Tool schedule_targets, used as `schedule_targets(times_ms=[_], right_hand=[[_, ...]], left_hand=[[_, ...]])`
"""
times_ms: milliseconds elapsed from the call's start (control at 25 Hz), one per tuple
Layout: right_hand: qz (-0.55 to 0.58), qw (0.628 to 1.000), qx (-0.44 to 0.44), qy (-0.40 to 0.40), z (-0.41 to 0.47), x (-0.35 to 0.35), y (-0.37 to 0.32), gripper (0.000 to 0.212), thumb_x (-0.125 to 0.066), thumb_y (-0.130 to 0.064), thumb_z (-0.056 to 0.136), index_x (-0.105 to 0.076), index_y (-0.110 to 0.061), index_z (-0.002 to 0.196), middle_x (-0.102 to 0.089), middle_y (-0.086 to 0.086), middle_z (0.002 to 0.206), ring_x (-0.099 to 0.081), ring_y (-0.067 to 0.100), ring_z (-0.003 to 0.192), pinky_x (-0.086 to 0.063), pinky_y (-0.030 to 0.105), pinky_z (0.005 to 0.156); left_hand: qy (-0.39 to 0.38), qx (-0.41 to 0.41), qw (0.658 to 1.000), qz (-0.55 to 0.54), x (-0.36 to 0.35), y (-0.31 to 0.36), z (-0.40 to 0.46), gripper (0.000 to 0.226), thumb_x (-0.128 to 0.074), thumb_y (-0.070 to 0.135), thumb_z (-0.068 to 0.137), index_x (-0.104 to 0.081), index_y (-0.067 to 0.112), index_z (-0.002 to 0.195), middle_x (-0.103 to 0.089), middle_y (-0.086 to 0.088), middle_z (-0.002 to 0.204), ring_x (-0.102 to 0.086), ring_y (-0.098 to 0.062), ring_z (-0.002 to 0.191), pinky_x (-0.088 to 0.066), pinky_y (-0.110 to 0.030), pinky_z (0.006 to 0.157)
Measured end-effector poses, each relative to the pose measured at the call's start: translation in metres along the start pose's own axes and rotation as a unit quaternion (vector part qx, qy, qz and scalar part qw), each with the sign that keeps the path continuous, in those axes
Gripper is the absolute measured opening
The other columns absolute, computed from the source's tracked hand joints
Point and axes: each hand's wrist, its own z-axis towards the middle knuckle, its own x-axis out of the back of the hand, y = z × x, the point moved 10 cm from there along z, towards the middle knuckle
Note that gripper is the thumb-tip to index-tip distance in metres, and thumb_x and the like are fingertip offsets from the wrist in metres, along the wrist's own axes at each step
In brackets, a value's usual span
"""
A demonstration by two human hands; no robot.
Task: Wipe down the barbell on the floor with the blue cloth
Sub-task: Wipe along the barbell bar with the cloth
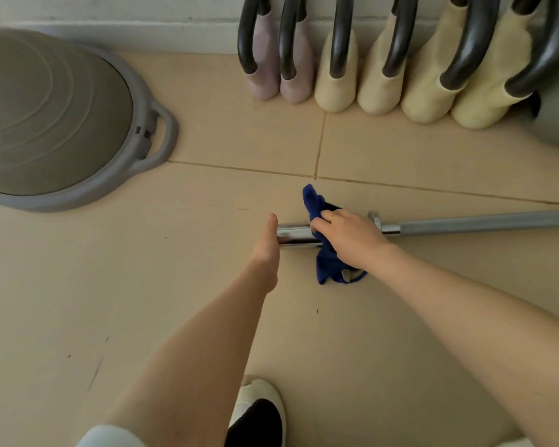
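Wiping the chrome end of the bar, mid-frame, cloth wrapped right over it.

Right hand curled down over the blue cloth, clamping it onto the shiny sleeve of the barbell, probably so the fabric hugs the round metal instead of skating across the top. Loose cloth ends sticking out above and below the bar. Left hand set against the very tip of the sleeve, thumb up, fingers hidden behind it so can't tell how they sit; looks like a brace to stop the bar rolling or sliding on the tile floor. Rest of the bar running off to the right edge, flat on the floor. Balance dome upper left, row of kettlebells along the top wall, well clear.
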Motion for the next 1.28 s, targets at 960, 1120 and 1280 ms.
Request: schedule_targets(times_ms=[960,1120,1280], right_hand=[[0.031,0.983,-0.18,0.01,0.035,0.002,0.003,0.038,-0.05,-0.008,0.086,-0.047,-0.013,0.123,-0.049,0.013,0.124,-0.051,0.035,0.109,-0.041,0.041,0.085],[0.057,0.997,-0.041,0.036,0.037,0.003,-0.046,0.041,-0.045,-0.008,0.089,-0.046,-0.015,0.129,-0.048,0.012,0.126,-0.049,0.033,0.112,-0.042,0.042,0.087],[0.06,0.986,-0.148,0.049,0.041,0.003,-0.02,0.04,-0.043,-0.011,0.09,-0.044,-0.016,0.13,-0.048,0.013,0.128,-0.048,0.034,0.113,-0.04,0.04,0.088]], left_hand=[[-0.021,0.0,1.0,-0.015,0.008,-0.001,0.036,0.072,-0.028,0.066,0.088,-0.029,0.022,0.145,-0.029,0.005,0.152,-0.031,-0.019,0.137,-0.024,-0.039,0.114],[-0.037,-0.017,0.999,-0.024,0.004,0.006,0.036,0.063,-0.026,0.062,0.091,-0.045,0.021,0.135,-0.053,0.003,0.128,-0.044,-0.018,0.123,-0.033,-0.035,0.106],[-0.036,-0.015,0.999,-0.031,0.006,0.005,0.035,0.065,-0.026,0.062,0.091,-0.035,0.021,0.142,-0.036,0.005,0.147,-0.034,-0.017,0.135,-0.028,-0.038,0.113]])
